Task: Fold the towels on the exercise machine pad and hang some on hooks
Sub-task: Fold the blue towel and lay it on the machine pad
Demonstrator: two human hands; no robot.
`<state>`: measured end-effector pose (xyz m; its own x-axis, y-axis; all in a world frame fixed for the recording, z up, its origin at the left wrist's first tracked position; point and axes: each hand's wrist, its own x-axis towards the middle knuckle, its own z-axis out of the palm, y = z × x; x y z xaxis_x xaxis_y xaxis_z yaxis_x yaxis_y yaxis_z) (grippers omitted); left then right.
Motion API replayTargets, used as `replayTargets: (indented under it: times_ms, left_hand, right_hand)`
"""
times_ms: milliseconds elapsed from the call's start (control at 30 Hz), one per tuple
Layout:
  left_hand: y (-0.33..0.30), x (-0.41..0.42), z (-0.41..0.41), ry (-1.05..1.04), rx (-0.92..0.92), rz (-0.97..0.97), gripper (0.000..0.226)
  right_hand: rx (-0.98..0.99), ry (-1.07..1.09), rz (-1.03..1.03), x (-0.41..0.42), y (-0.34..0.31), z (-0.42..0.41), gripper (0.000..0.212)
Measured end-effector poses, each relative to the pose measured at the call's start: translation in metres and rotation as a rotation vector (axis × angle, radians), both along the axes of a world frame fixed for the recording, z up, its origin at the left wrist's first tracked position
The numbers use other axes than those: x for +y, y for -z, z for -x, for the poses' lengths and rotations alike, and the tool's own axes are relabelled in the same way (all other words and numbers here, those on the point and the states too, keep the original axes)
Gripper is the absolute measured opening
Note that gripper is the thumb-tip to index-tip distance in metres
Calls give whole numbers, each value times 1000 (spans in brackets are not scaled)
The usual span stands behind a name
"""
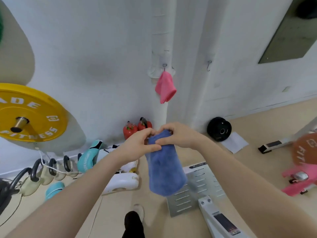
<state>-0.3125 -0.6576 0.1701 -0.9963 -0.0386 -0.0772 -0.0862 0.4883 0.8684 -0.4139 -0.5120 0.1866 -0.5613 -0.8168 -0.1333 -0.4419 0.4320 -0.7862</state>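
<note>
A folded blue towel [164,170] hangs in the air in front of me, held by its top edge. My left hand [138,145] pinches the top on the left and my right hand [178,134] grips it on the right, thumbs nearly meeting. On the white wall pipe above, a pink towel [165,87] hangs from a metal hook [164,65]. A second hook [209,64] to its right on the wall is bare. More pink cloth [299,183] lies at the right edge near a machine.
A yellow weight plate [30,114] on a bar juts in at left. Two red extinguishers [136,128], kettlebells [36,174], teal boxing gloves [89,157] and a black plate [219,128] line the wall. A white machine base with a metal footplate [202,191] lies below the towel.
</note>
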Motion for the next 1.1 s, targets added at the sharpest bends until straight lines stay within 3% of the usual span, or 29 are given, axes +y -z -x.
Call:
replayTargets:
  times_ms: [200,300,367,467,667,900,1100]
  left_hand:
    - [-16,-74,123,163,-27,-47,18]
    - [-28,-87,190,235,-5,-56,19]
    - [-32,-87,239,279,-21,-83,2]
    - [-35,-74,307,318,-26,-79,16]
    - [-33,-37,445,281,-35,-108,13]
    - [0,-4,586,237,-179,-99,13]
    - [55,16,677,-22,-175,-69,17]
  right_hand:
    - [136,184,7,-53,1,109,32]
    - [9,301,113,-55,-9,157,29]
    - [-111,402,188,-51,-16,190,18]
    - [-169,511,214,-39,-18,240,24]
    - [-352,647,433,5,-21,357,7]
    - [-301,843,297,39,14,503,27]
    - [-409,1101,340,34,68,607,23]
